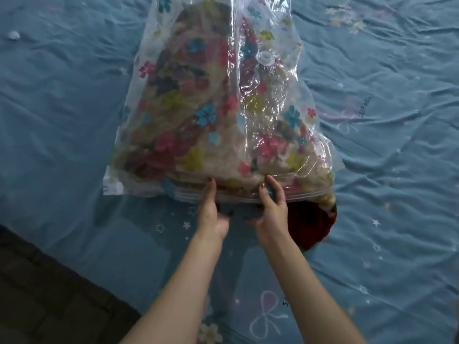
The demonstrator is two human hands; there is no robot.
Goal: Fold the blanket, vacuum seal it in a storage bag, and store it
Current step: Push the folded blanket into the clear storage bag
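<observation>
A clear storage bag (173,58) printed with coloured flowers lies on the bed, stuffed with a folded beige and red blanket (213,135). A round white valve (265,58) sits on its upper side. The zip strip (236,196) runs along the near edge. My left hand (211,209) and my right hand (272,209) both pinch that zip edge near its middle, thumbs on top and fingers beneath. At the right end, a red part of the blanket (310,224) sticks out of the bag's mouth.
The bag rests on a blue bedsheet (385,170) with star and bow prints. A small white object (13,35) lies on the sheet at far left. The bed's edge and a dark floor (44,294) are at lower left.
</observation>
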